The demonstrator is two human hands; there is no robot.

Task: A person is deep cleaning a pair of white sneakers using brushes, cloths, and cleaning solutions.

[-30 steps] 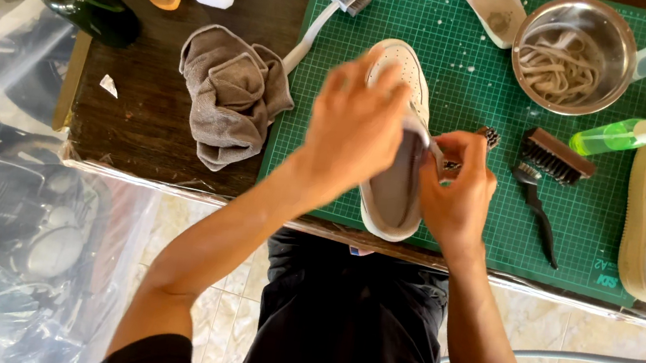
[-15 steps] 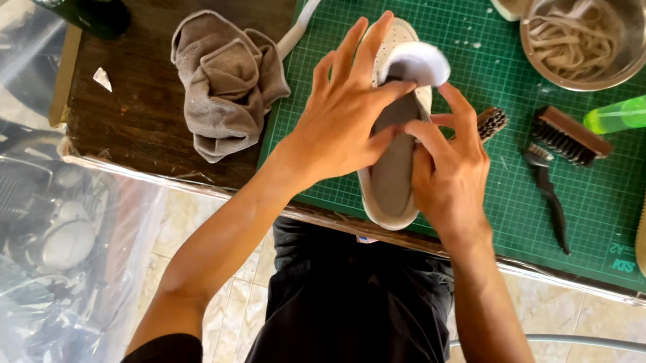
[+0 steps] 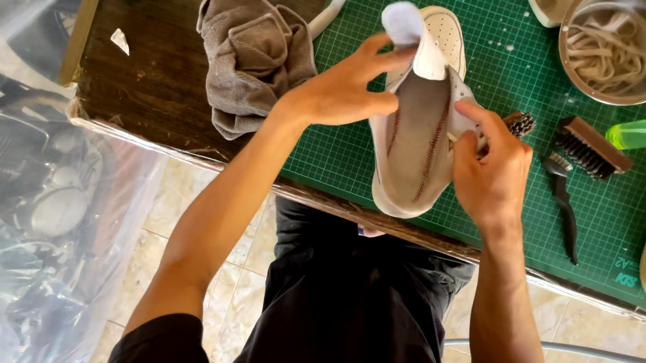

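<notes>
Over the green mat [image 3: 513, 90], left hand [image 3: 344, 92] and right hand [image 3: 492, 176] grip a white shoe [image 3: 418, 136], beside a grey cloth [image 3: 252, 54].

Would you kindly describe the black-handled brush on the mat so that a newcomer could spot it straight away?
Start at the green cutting mat and look to the right of the white shoe held in both hands. Beside the right hand lies the black-handled brush, slim and slightly curved. Unlike the brown block brush just above it, it has a long thin handle and a tiny head.
</notes>
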